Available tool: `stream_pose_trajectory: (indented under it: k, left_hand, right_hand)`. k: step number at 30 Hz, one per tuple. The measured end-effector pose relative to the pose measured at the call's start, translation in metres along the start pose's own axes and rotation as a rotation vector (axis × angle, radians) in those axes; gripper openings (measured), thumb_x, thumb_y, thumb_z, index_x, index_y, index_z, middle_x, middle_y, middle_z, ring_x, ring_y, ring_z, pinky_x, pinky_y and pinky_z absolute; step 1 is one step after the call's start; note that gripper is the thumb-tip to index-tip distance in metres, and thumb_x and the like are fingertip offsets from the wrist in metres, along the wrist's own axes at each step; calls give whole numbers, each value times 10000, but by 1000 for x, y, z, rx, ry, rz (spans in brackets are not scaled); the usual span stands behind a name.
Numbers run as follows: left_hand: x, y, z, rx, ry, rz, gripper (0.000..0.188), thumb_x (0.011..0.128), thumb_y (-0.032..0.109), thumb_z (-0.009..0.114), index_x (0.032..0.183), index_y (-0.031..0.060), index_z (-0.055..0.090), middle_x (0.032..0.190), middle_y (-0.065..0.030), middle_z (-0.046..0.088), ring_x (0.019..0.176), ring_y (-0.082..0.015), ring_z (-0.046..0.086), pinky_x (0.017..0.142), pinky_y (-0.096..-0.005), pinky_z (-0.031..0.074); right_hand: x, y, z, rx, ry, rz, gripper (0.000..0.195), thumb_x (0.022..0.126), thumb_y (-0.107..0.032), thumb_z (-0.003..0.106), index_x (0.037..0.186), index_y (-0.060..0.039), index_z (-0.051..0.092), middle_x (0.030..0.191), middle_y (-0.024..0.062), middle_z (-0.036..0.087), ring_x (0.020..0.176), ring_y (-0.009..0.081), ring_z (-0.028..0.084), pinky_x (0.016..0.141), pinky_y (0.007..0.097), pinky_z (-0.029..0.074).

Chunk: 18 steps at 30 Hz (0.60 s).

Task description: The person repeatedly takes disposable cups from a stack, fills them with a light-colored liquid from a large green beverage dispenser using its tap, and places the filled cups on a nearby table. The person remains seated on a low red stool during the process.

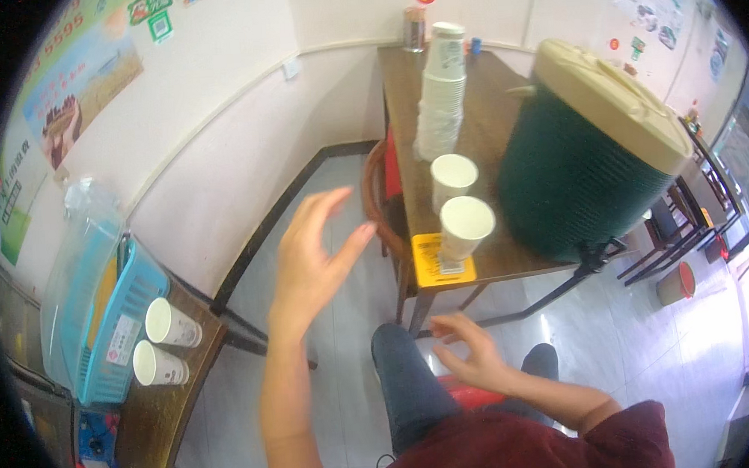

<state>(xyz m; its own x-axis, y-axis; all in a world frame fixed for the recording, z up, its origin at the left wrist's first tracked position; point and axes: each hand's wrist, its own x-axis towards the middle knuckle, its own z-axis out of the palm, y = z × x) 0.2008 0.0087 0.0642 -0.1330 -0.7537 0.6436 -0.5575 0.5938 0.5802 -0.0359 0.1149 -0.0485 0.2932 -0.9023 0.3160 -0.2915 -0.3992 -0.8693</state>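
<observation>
My left hand (318, 253) is raised over the floor between the two tables, fingers apart and holding nothing. Lower and to the right, my right hand (471, 350) hovers above my lap, its fingers loosely curled with nothing seen in them. Just beyond it, a white paper cup (467, 220) stands near the front corner of the wooden table (487, 79), partly over a yellow card (424, 263). A second paper cup (453, 172) is right behind. Farther back rises a tall stack of paper cups (444, 91), its lower part in clear plastic. Two more paper cups, upper (173, 322) and lower (159, 364), occupy the side table.
A large green drink cooler (582, 157) with a cream lid fills the table's right side. A wooden chair (375, 195) is tucked at its left edge. On the side table (161, 427) sits a blue plastic basket (122, 314) with a clear cover. A red-rimmed bin (675, 284) stands at right.
</observation>
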Motion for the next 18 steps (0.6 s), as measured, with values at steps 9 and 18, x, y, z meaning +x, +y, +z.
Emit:
stream_pose_trajectory:
  k: [9, 18]
  left_hand:
    - [276, -10, 135, -1, 138, -5, 866, 768, 454, 794, 1381, -42, 437, 1330, -268, 536, 1183, -326, 579, 987, -403, 474]
    - [348, -40, 198, 126, -58, -190, 1094, 622, 507, 867, 1387, -106, 380, 1339, -282, 532, 1234, -342, 553, 1027, -399, 454]
  right_hand:
    - [-85, -2, -88, -246, 419, -37, 421, 804, 33, 678, 1212, 5, 581, 1010, 161, 673, 848, 254, 674, 746, 331, 548]
    - [-110, 38, -131, -123, 462, -15, 410, 791, 20, 705, 1185, 17, 593, 968, 164, 682, 843, 268, 688, 745, 337, 552]
